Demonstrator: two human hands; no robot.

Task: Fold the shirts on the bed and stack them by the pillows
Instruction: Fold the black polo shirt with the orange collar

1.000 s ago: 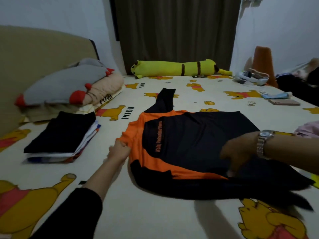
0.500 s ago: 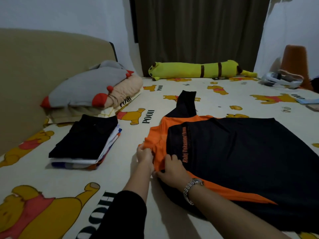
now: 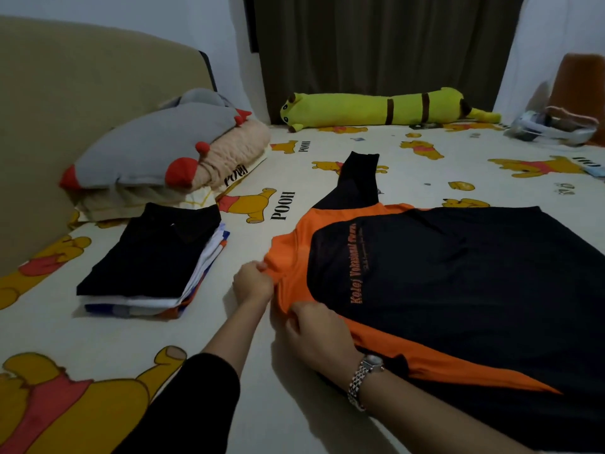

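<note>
A black and orange long-sleeved shirt lies spread on the bed, back side up, with orange lettering. One black sleeve points toward the far side. My left hand pinches the orange collar edge. Just right of it, my right hand, with a metal watch on the wrist, grips the orange shoulder fabric. A stack of folded shirts, black on top, sits to the left, in front of the pillows.
The bed sheet is cream with yellow bear prints. A long yellow plush toy lies at the far edge below a dark curtain. A beige headboard stands at the left. Clutter and an orange object lie far right.
My right hand moved from the shirt's lower right side to the collar, next to my left hand. The near sleeve now lies folded under the body. The view shifted left and closer.
</note>
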